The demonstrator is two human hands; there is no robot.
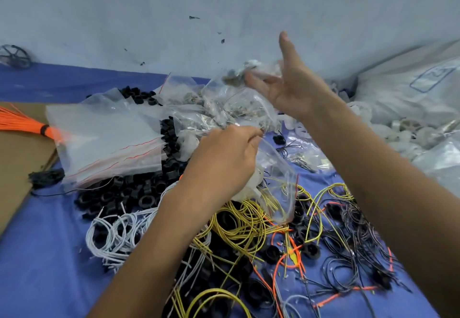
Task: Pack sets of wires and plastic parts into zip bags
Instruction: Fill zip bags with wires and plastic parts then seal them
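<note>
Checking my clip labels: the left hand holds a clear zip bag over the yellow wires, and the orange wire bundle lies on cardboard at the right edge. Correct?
No. The head view shows the orange wire bundle on the cardboard at the left edge, not the right. The left hand does hold the clear zip bag over the yellow wires.

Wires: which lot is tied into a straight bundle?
The orange bundle at the far left, bound by a black band on the cardboard; the white wires, yellow wires and black wires lie loose on the blue cloth.
</note>
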